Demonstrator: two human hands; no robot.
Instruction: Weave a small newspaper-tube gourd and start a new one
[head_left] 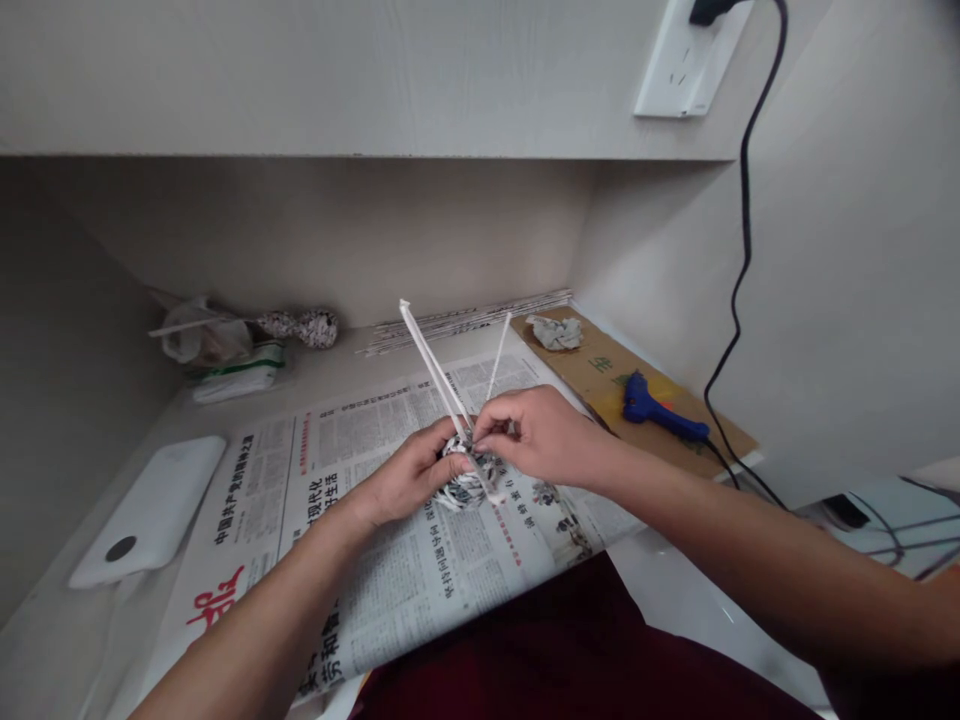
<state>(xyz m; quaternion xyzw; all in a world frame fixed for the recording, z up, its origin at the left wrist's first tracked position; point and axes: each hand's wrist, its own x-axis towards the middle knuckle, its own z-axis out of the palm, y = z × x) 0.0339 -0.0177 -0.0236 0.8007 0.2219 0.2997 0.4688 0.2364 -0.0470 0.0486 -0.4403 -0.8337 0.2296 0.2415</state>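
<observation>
A small round piece woven from rolled newspaper strips point(459, 492) is between my hands, above the spread newspaper point(405, 560). My left hand point(420, 468) is wrapped round its left side, thumb across the front. My right hand point(525, 432) is pinched at its upper right, fingertips closed near the base of the strips; what exactly they pinch is too small to tell. Long white paper strips point(431, 360) stick up and away from the piece, and a thinner one point(499, 355) slants up behind my right hand. A short end points down at the front.
On the right, a blue glue gun point(660, 410) and crumpled paper point(555, 332) lie on cardboard point(712, 425); a black cord point(742, 230) hangs alongside. Paper sticks point(465, 322) lie at the back. A woven piece point(315, 328), plastic bag point(206, 335) and white power bank point(150, 510) are left.
</observation>
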